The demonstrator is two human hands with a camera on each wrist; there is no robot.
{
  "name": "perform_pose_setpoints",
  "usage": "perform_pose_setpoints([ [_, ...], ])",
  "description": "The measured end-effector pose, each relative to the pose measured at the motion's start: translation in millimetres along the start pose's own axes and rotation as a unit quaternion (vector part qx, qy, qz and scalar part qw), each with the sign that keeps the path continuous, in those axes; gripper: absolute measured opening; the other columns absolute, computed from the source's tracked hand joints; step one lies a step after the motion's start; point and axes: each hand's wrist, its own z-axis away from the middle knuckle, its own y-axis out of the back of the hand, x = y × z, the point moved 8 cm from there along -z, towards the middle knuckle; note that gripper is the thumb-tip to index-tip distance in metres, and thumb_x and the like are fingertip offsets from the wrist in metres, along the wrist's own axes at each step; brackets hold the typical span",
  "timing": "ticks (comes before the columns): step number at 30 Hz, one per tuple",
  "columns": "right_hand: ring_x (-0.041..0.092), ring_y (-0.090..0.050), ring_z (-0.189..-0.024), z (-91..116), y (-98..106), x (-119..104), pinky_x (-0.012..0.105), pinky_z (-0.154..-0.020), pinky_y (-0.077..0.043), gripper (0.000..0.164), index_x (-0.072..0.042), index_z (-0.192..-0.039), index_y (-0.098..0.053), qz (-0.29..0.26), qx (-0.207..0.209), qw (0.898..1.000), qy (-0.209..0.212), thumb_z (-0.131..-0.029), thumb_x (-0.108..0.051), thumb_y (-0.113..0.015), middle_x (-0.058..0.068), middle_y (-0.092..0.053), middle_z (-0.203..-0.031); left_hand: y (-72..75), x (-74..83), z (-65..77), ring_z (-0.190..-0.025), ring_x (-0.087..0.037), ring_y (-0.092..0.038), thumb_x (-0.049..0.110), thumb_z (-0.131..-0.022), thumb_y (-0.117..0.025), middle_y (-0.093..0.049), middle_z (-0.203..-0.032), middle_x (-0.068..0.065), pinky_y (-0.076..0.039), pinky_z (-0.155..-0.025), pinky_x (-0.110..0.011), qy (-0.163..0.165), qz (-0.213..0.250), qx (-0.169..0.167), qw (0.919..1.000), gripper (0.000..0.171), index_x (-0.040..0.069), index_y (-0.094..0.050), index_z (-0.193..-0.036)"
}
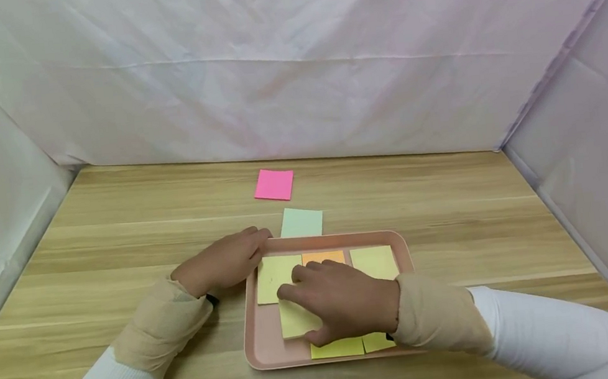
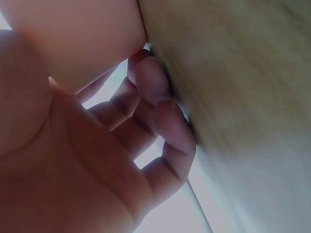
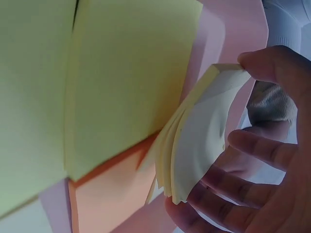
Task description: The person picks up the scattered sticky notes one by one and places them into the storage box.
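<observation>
My right hand reaches over a pink tray and grips a pale yellow sticky note pad between thumb and fingers. The pad bends, and its sheets fan apart at one end. Around it in the tray lie a yellow pad at upper left, an orange pad, a yellow pad at upper right and brighter yellow pads along the near side, partly hidden by the hand. My left hand holds the tray's far left corner, fingers curled round its outer wall, as the left wrist view shows.
Just behind the tray, a mint green pad lies on the wooden table, partly covered by the rim. Farther back is a hot pink pad. White cloth walls border the table at the back and both sides.
</observation>
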Motion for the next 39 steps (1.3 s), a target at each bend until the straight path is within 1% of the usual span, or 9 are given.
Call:
perform_pose_setpoints([
  [8, 0.012, -0.043, -0.063, -9, -13, -14, 0.025, -0.053, -0.040, 0.049, -0.018, -0.097, -0.059, 0.025, -0.018, 0.999, 0.020, -0.067, -0.055, -0.071, -0.003, -0.050, -0.078, -1.6, -3.3, -0.7, -0.075, -0.017, -0.049, 0.013, -0.099, -0.039, -0.051, -0.089, -0.002, -0.046, -0.068, -0.036, 0.005, -0.003, -0.001, 1.0000, 0.013, 0.014, -0.051, -0.105],
  [12, 0.013, -0.044, -0.065, -12, -17, -18, 0.025, -0.053, -0.040, 0.049, -0.020, -0.098, -0.059, 0.029, -0.032, 0.999, 0.016, -0.068, -0.057, -0.069, -0.003, -0.051, -0.081, -1.9, -3.4, -0.4, -0.076, -0.017, -0.050, 0.013, -0.099, -0.039, -0.052, -0.090, -0.002, -0.047, -0.069, -0.037, 0.006, -0.007, -0.002, 1.0000, 0.014, 0.013, -0.051, -0.106],
  [18, 0.014, -0.046, -0.070, -19, -19, -21, 0.026, -0.054, -0.042, 0.054, -0.020, -0.106, -0.060, 0.038, -0.038, 0.998, 0.013, -0.069, -0.059, -0.067, -0.001, -0.054, -0.086, -2.4, -2.9, -0.8, -0.076, -0.017, -0.050, 0.013, -0.098, -0.040, -0.052, -0.091, -0.002, -0.048, -0.070, -0.037, 0.000, -0.010, 0.004, 0.9999, 0.014, 0.013, -0.051, -0.107],
  [20, 0.014, -0.046, -0.070, -20, -20, -22, 0.026, -0.055, -0.043, 0.054, -0.019, -0.107, -0.060, 0.040, -0.036, 0.998, 0.016, -0.070, -0.057, -0.068, -0.001, -0.054, -0.087, -1.5, -1.4, -0.4, -0.077, -0.017, -0.051, 0.013, -0.098, -0.040, -0.052, -0.092, -0.002, -0.048, -0.070, -0.037, -0.001, -0.008, 0.005, 1.0000, 0.015, 0.013, -0.051, -0.108],
  [23, 0.014, -0.046, -0.070, -21, -21, -23, 0.025, -0.056, -0.044, 0.048, -0.018, -0.108, -0.060, 0.038, -0.032, 0.998, 0.023, -0.074, -0.050, -0.067, -0.001, -0.054, -0.086, -0.5, -0.1, 0.0, -0.076, -0.017, -0.051, 0.013, -0.098, -0.039, -0.053, -0.092, -0.003, -0.048, -0.070, -0.038, -0.001, -0.005, 0.005, 1.0000, 0.016, 0.013, -0.051, -0.110],
  [28, 0.013, -0.046, -0.070, -20, -21, -25, 0.024, -0.057, -0.044, 0.036, -0.018, -0.110, -0.060, 0.013, -0.027, 0.999, 0.034, -0.080, -0.038, -0.065, -0.001, -0.054, -0.087, -0.2, -0.3, -0.3, -0.076, -0.017, -0.051, 0.014, -0.099, -0.039, -0.052, -0.092, -0.002, -0.047, -0.070, -0.037, 0.009, 0.000, -0.001, 1.0000, 0.016, 0.014, -0.051, -0.109],
  [33, 0.012, -0.048, -0.074, -18, -18, -28, 0.023, -0.060, -0.045, 0.030, -0.019, -0.109, -0.062, -0.011, -0.028, 0.999, 0.045, -0.083, -0.033, -0.064, -0.003, -0.055, -0.089, 0.6, -0.6, 0.1, -0.077, -0.017, -0.050, 0.014, -0.098, -0.040, -0.052, -0.091, -0.002, -0.047, -0.070, -0.037, 0.012, 0.002, 0.000, 0.9999, 0.016, 0.015, -0.052, -0.109],
  [36, 0.012, -0.051, -0.077, -17, -16, -30, 0.024, -0.064, -0.047, 0.025, -0.020, -0.107, -0.064, -0.006, -0.030, 0.998, 0.056, -0.085, -0.033, -0.062, -0.004, -0.058, -0.091, 0.0, -1.0, -0.3, -0.077, -0.017, -0.051, 0.014, -0.098, -0.040, -0.052, -0.091, -0.002, -0.047, -0.070, -0.037, 0.012, 0.001, 0.000, 0.9999, 0.016, 0.015, -0.052, -0.108],
  [39, 0.011, -0.054, -0.079, -17, -11, -28, 0.027, -0.067, -0.050, 0.021, -0.020, -0.104, -0.066, 0.007, -0.019, 0.998, 0.061, -0.087, -0.031, -0.060, -0.006, -0.061, -0.092, -1.1, -2.5, -1.2, -0.077, -0.016, -0.051, 0.014, -0.098, -0.040, -0.053, -0.091, -0.002, -0.048, -0.070, -0.037, 0.014, 0.002, 0.000, 0.9999, 0.016, 0.015, -0.052, -0.108],
])
